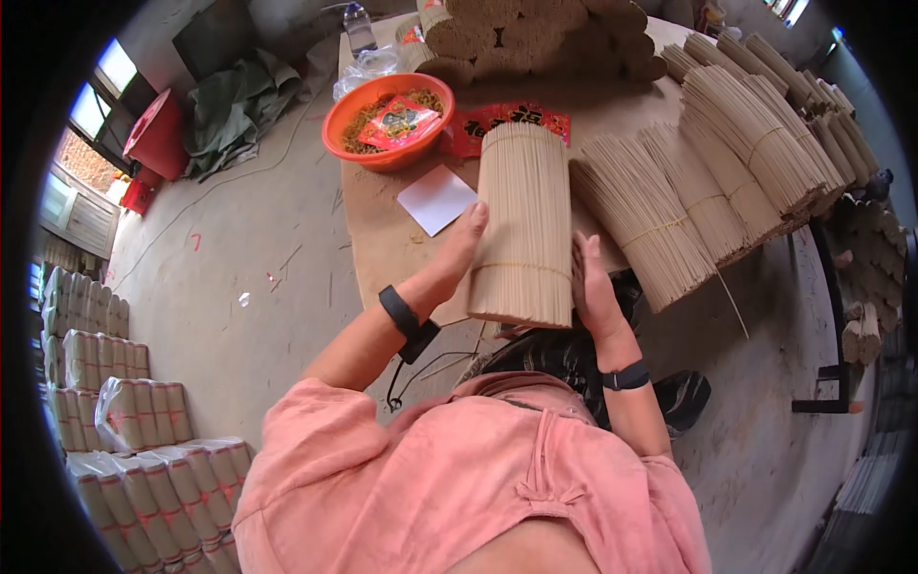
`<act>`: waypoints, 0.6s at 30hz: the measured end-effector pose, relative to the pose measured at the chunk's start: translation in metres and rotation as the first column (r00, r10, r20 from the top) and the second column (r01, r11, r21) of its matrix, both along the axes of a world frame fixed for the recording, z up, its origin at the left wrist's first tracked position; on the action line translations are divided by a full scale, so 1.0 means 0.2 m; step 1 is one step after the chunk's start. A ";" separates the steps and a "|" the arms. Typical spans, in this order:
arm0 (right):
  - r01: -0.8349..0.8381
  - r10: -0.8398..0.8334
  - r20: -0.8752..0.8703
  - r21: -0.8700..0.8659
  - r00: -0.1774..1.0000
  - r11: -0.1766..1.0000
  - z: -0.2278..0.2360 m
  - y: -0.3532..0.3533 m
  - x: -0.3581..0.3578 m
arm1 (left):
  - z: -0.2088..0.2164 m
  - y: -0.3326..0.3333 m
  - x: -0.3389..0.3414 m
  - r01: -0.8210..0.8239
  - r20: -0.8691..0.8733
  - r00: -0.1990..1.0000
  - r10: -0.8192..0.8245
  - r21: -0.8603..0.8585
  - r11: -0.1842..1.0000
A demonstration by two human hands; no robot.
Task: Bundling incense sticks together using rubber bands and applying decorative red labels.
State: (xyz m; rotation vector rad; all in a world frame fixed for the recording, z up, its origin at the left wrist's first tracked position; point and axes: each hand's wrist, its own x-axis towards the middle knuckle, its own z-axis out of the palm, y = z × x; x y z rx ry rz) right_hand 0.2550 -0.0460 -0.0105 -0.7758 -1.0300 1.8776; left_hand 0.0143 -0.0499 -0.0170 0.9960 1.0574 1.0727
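Note:
A thick bundle of thin tan sticks (522, 225) stands on the near part of the table, with yellow rubber bands round its upper and lower parts. My left hand (461, 251) grips its left side, thumb pointing up and the other fingers hidden behind it. Against the lower right side rests my right hand (597, 292), palm inward, so the bundle is held between both hands. Left of it lies a white square of paper (437, 199). Behind are red printed sheets (466, 132) and an orange basin (335, 124) holding many rubber bands and a red packet (400, 121).
Several more banded stick bundles (660, 225) lean at the table's right, with a dark stack (545, 38) at the back. A plastic bottle (360, 31) stands at the far left edge. Wrapped bundles (158, 497) are piled on the floor at left, near a red bucket (161, 134).

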 end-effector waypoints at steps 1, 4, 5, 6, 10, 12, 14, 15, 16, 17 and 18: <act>0.114 -0.112 0.068 -0.019 0.991 0.993 -0.05 0.03 0.03 | 0.00 -0.01 0.03 0.010 -0.004 1.000 -0.010 0.004 1.000; 0.069 -0.069 0.074 0.005 0.995 0.998 -0.10 0.02 -0.04 | -0.08 -0.06 0.08 -0.103 0.011 0.995 0.102 0.120 0.987; -0.008 0.002 0.087 0.067 0.996 0.998 -0.07 0.02 -0.06 | -0.04 -0.05 0.10 -0.105 0.013 0.994 0.105 0.122 0.987; -0.049 0.049 0.017 -0.022 0.999 0.999 -0.04 0.01 -0.07 | -0.01 -0.05 0.12 -0.099 0.001 0.995 0.100 0.120 0.988; -0.082 0.078 -0.067 -0.065 0.995 0.994 0.03 -0.02 -0.05 | 0.11 -0.04 0.13 -0.141 -0.029 0.989 0.146 0.138 0.980; -0.029 0.029 -0.007 -0.038 1.000 0.999 0.02 0.03 -0.02 | 0.09 -0.03 0.08 -0.098 -0.069 0.992 0.106 0.102 0.990; -0.017 0.017 -0.003 0.018 1.000 1.000 -0.02 0.05 -0.02 | 0.11 -0.07 0.10 -0.105 -0.093 0.989 0.111 0.065 0.992; -0.008 0.008 0.002 0.073 1.000 0.997 -0.03 0.05 -0.03 | 0.08 -0.05 0.10 -0.103 -0.095 0.990 0.108 0.065 0.993; -0.005 0.005 0.001 0.073 1.000 0.997 -0.05 0.05 -0.04 | 0.03 -0.04 0.11 -0.116 -0.088 0.988 0.124 0.091 0.989; -0.008 0.005 0.055 0.054 0.998 0.999 -0.04 0.05 -0.06 | 0.05 -0.02 0.13 -0.131 -0.077 0.987 0.141 0.118 0.984; -0.011 0.007 0.108 0.034 0.994 0.999 -0.02 0.05 -0.08 | 0.06 -0.02 0.15 -0.144 -0.008 0.989 0.145 0.090 0.986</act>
